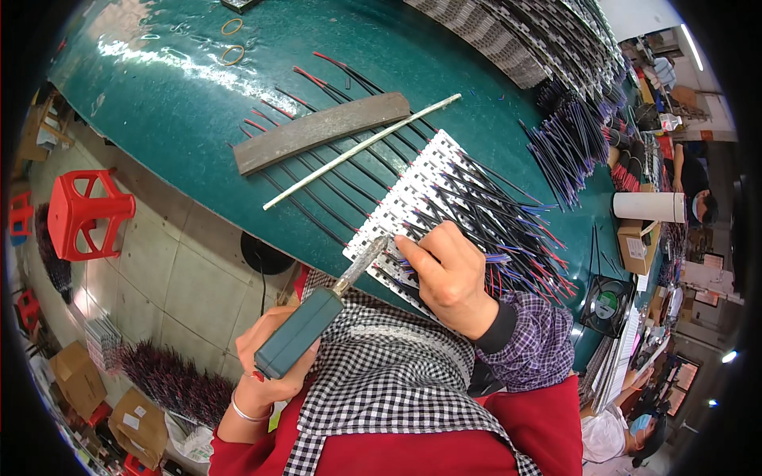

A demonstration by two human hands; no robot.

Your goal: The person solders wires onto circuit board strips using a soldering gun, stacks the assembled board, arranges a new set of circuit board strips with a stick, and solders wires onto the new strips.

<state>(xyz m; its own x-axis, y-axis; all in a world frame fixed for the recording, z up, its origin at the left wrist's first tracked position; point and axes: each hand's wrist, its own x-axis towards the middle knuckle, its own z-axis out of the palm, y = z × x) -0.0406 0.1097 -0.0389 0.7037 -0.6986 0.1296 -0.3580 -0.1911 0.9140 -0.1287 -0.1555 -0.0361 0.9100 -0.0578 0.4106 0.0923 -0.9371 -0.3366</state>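
Note:
My left hand (pixel 274 341) is wrapped round a dark green, box-bodied tool (pixel 298 335) with a long silver metal tip. That tip rests at or just above the near-left part of several white strips (pixel 397 208), which lie side by side in a panel with black dots. Right beside the tip, my right hand (pixel 448 274) has its thumb and index finger pressed close together at the strips. Whether a wire is pinched there is hidden. Black, red and blue wires (pixel 492 214) fan out to the right of the strips. More black wires (pixel 337 186) with red ends run out to the left.
A grey-brown bar (pixel 321 132) and a thin pale rod (pixel 361 152) lie across the left wires on the green table (pixel 182 95). Stacked strips (pixel 540 40) stand at the far right. A black fan (pixel 607 304) is at the right. A red stool (pixel 89 214) stands left.

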